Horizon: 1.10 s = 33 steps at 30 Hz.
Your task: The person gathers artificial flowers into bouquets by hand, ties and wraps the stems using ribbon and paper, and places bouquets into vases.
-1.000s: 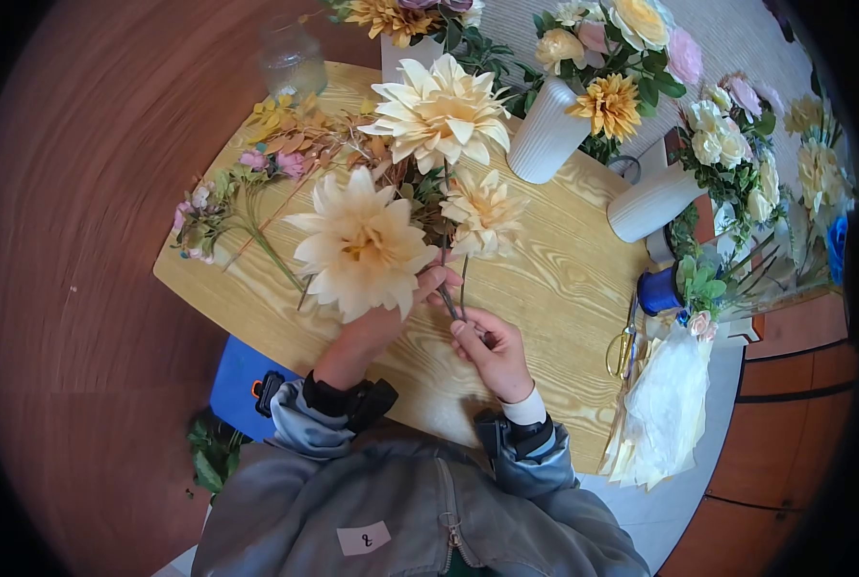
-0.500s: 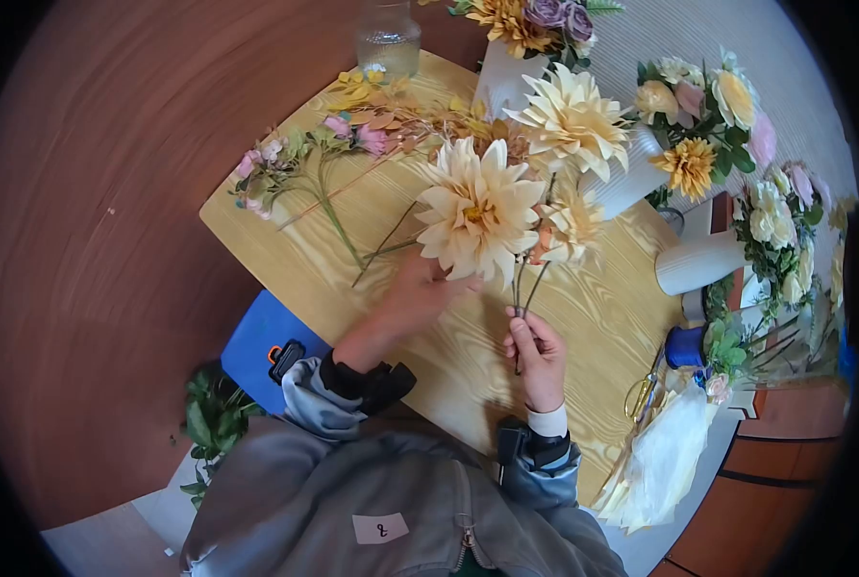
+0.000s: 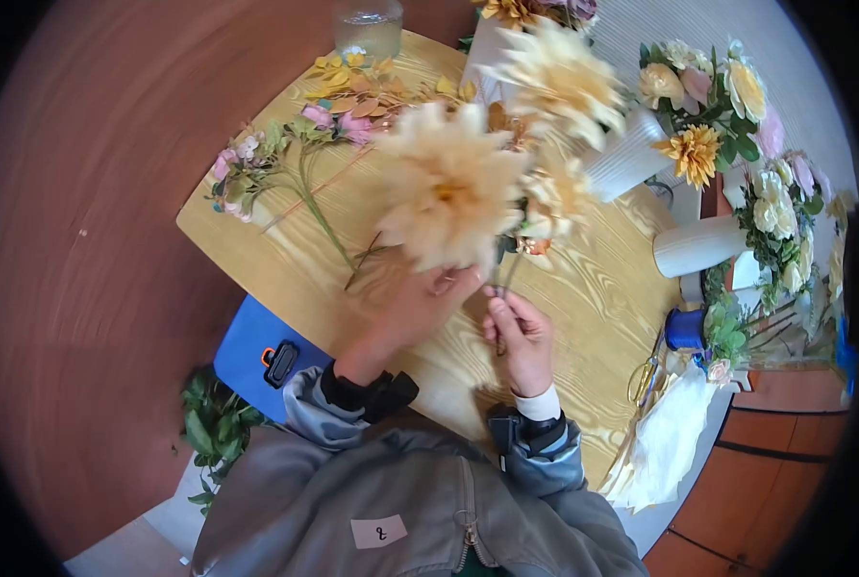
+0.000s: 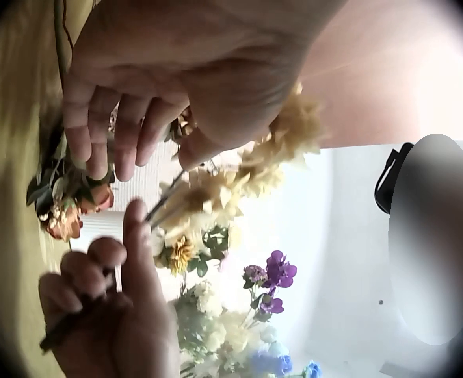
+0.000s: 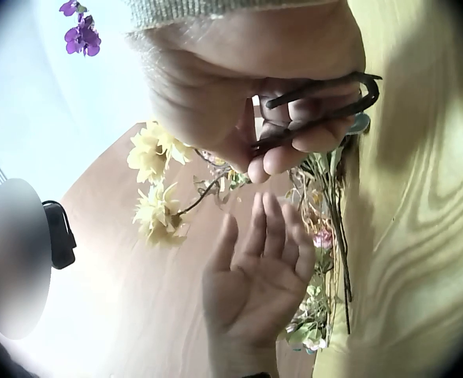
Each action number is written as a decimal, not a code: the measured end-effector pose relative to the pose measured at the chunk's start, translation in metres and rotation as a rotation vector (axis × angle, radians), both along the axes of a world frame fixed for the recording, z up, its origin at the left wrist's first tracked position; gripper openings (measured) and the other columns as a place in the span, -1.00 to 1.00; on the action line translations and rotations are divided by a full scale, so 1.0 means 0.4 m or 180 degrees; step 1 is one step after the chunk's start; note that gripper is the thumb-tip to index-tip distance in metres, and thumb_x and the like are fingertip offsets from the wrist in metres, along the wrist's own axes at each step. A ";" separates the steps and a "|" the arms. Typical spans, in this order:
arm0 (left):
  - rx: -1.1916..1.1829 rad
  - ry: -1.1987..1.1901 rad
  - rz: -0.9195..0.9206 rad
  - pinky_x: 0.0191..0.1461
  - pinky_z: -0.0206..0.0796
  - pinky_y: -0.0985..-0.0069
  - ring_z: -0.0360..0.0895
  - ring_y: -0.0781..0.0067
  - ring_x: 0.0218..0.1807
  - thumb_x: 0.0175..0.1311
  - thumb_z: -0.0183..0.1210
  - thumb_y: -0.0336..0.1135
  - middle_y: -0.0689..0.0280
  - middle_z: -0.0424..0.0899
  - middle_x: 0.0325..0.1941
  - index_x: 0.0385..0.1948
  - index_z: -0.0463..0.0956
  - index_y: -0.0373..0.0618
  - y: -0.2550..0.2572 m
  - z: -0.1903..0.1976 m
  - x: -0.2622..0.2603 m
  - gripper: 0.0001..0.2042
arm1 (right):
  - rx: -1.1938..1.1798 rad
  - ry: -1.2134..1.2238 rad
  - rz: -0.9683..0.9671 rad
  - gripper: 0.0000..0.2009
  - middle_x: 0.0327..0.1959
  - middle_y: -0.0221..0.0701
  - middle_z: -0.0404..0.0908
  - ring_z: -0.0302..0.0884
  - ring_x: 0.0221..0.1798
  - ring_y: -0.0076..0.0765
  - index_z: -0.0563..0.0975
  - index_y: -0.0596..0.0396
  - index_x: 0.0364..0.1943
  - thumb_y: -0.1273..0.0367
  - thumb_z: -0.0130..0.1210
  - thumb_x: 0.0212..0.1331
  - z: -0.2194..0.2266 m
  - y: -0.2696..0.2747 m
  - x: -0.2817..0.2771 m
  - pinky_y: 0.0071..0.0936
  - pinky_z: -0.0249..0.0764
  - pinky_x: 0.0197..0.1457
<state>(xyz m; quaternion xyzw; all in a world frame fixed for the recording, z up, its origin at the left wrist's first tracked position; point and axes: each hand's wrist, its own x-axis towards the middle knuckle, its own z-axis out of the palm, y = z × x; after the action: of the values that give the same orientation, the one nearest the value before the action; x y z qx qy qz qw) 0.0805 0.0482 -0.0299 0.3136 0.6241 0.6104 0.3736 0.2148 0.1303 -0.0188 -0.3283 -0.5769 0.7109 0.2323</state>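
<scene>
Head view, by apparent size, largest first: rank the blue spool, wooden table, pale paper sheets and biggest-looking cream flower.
1. Wooden table
2. Cream flower, seemingly nearer the camera, so true size is unsure
3. Pale paper sheets
4. Blue spool

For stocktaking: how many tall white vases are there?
3: one vase nearest the clear glass jar, one vase nearest the blue spool, one vase between. Others may be hidden.
</scene>
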 end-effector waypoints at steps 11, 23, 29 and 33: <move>0.0675 -0.0967 0.1348 -0.38 0.29 0.61 0.39 0.52 -0.50 0.31 -0.25 -0.21 0.31 0.41 -0.58 -0.45 0.24 -0.11 -0.073 0.089 -0.068 -0.79 | 0.1113 0.0301 0.0652 -0.86 -0.60 -0.54 0.44 0.28 -0.55 -0.74 0.52 0.17 -0.32 0.41 0.05 0.06 0.007 0.000 -0.127 -0.76 0.22 -0.51; 0.0902 -0.1483 0.1663 -0.66 -0.12 0.73 0.00 0.71 -0.71 0.29 -0.20 -0.16 0.50 0.09 -0.70 -0.43 0.25 -0.03 -0.100 0.056 -0.129 -0.81 | -0.0255 -0.0043 0.0790 -0.78 -0.64 -0.49 0.48 0.35 -0.64 -0.68 0.49 0.22 -0.41 0.30 0.01 0.10 -0.019 0.066 -0.194 -0.75 0.27 -0.56; 0.0983 -0.1529 0.1750 -0.66 -0.13 0.74 0.01 0.72 -0.70 0.28 -0.18 -0.18 0.51 0.09 -0.68 -0.42 0.27 -0.04 -0.103 0.062 -0.136 -0.82 | -0.0402 0.0312 0.0789 -0.86 -0.53 -0.47 0.50 0.40 -0.51 -0.69 0.45 0.22 -0.34 0.41 0.00 0.10 -0.025 0.048 -0.144 -0.74 0.33 -0.46; 0.0962 -0.1518 0.1812 -0.66 -0.15 0.75 0.00 0.73 -0.70 0.27 -0.17 -0.18 0.51 0.08 -0.68 -0.42 0.28 -0.04 -0.103 0.061 -0.136 -0.83 | 0.0003 0.0224 0.0825 -0.90 -0.51 -0.49 0.48 0.40 -0.46 -0.69 0.44 0.22 -0.35 0.45 -0.01 0.10 -0.020 0.044 -0.075 -0.74 0.35 -0.41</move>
<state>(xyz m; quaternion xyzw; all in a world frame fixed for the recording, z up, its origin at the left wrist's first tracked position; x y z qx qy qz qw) 0.0261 0.0069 -0.0054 0.0291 0.4849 0.8302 0.2735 0.1848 0.1480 -0.0268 -0.2257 -0.6064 0.7458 0.1588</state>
